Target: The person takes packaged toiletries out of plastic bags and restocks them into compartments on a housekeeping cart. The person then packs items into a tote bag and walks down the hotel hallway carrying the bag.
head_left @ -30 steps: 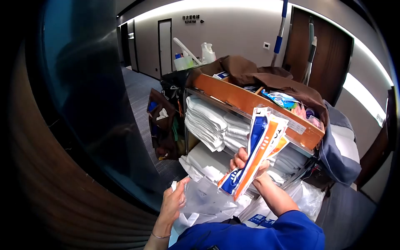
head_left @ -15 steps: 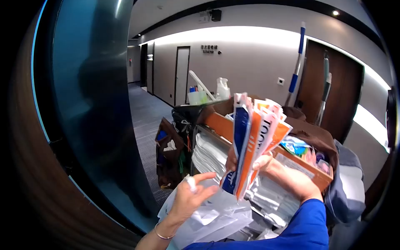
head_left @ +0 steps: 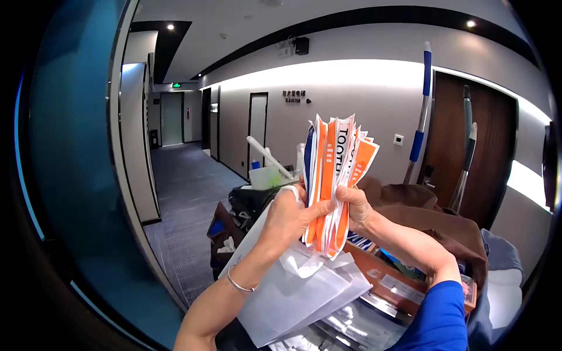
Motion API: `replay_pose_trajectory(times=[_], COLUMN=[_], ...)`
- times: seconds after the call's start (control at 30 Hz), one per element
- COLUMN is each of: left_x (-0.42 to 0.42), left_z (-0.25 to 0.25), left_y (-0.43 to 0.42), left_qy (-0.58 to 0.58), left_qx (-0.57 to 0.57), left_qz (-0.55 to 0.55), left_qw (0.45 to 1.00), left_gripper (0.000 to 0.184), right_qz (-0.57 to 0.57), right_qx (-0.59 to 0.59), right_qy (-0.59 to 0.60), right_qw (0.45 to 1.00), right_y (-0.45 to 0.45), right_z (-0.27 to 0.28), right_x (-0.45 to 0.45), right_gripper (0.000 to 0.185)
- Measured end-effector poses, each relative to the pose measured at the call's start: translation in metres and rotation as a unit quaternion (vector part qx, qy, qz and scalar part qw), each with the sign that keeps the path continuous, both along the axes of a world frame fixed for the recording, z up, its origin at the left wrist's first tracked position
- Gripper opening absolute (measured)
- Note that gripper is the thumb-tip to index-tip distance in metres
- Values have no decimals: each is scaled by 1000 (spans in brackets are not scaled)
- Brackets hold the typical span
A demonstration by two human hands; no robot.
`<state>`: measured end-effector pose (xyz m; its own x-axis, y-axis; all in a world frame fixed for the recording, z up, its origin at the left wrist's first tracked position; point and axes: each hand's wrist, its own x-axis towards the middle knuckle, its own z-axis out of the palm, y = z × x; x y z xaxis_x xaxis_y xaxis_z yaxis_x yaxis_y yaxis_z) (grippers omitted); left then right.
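A fanned bundle of slim orange, white and blue packets (head_left: 329, 181) printed "TOOTH" stands upright before me, held between both hands. My right hand (head_left: 355, 207) is closed round its right side, thumb on the front. My left hand (head_left: 287, 217) grips the left side, its thumb pressed across the packets and its other fingers partly hidden behind. A white strap loops over the left hand. Below it hangs a white bag (head_left: 293, 292), with another white strap across its top.
Beneath my hands is a cart with a brown box (head_left: 389, 278) of small goods and clear-wrapped items (head_left: 357, 322). A green-white caddy (head_left: 266, 177) stands behind. Long poles (head_left: 420, 117) rise at the right. A shiny blue panel (head_left: 70, 164) borders the left; a carpeted corridor (head_left: 181, 169) runs back.
My left hand has moved up and right, from open fingers beside the packets to gripping them. The white bag has risen with it. The view has shifted, showing more corridor.
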<state>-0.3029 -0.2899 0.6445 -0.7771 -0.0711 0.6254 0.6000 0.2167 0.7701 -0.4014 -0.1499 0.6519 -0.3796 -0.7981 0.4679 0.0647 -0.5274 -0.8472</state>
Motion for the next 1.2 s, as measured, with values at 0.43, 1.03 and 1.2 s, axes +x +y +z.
replay_pose_trajectory(times=[0.43, 1.03, 1.2], left_x=[-80, -108, -103], left_z=[4, -5, -1], left_y=[37, 40, 30], left_qy=[-66, -49, -59], left_qx=[-85, 83, 88], left_qz=[-47, -177, -224], left_qw=[993, 979, 969], left_gripper=[31, 25, 25], right_qz=[-174, -337, -429], right_qx=[22, 100, 149], right_qy=[109, 171, 181], right_qw=[978, 920, 872], right_y=[63, 81, 86], right_z=[20, 17, 29], right_x=[-73, -40, -29], right_gripper=[54, 64, 65])
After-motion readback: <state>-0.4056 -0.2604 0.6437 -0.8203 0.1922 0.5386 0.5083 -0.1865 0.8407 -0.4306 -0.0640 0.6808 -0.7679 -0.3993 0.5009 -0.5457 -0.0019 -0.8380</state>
